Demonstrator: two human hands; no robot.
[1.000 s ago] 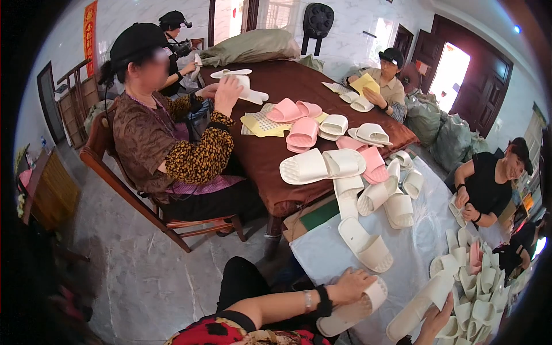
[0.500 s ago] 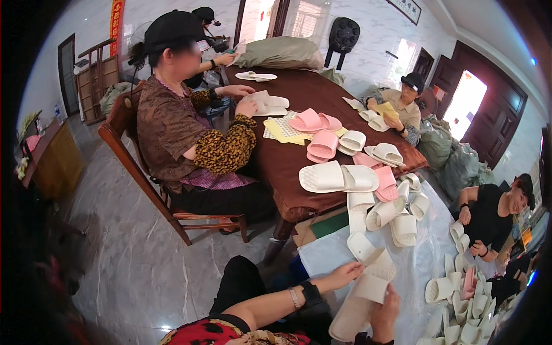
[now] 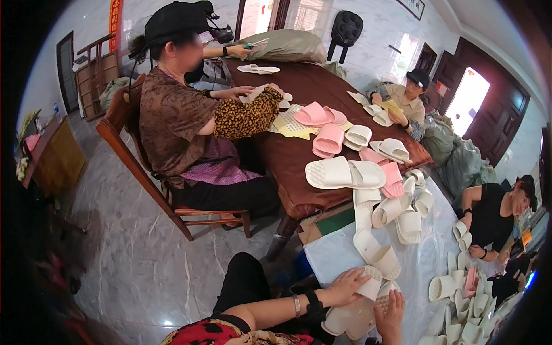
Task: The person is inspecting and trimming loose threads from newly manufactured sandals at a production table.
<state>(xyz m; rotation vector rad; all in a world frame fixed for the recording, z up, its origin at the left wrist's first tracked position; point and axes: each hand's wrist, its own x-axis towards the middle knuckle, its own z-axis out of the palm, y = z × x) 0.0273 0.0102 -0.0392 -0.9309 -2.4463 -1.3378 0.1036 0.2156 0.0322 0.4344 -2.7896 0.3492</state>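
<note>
Near the lower edge, two white slippers lie side by side, their heel ends toward me. My left hand [image 3: 347, 287] is closed over the strap of the left slipper [image 3: 340, 319]. At the outer side of the right slipper [image 3: 386, 294], my right hand [image 3: 391, 315] grips its front part, with fingers along the edge and the thumb toward the strap. Just beyond my hands rests another white slipper [image 3: 386, 261], strap toward the right. More white slippers [image 3: 409, 225] are bunched past it, where the plastic-covered surface [image 3: 328, 253] meets the brown table.
The brown-covered table [image 3: 282, 172] bears white and pink slippers [image 3: 329, 139] and yellow sheets [image 3: 296, 131]. A person [image 3: 178, 115] sits at its left on a wooden chair [image 3: 135, 158]; others work farther off. A slipper pile [image 3: 466, 302] lies at right.
A second white slipper now shows beside the one my right hand held. My left hand has moved onto a strap. The seated person's patterned sleeve reaches farther over the table.
</note>
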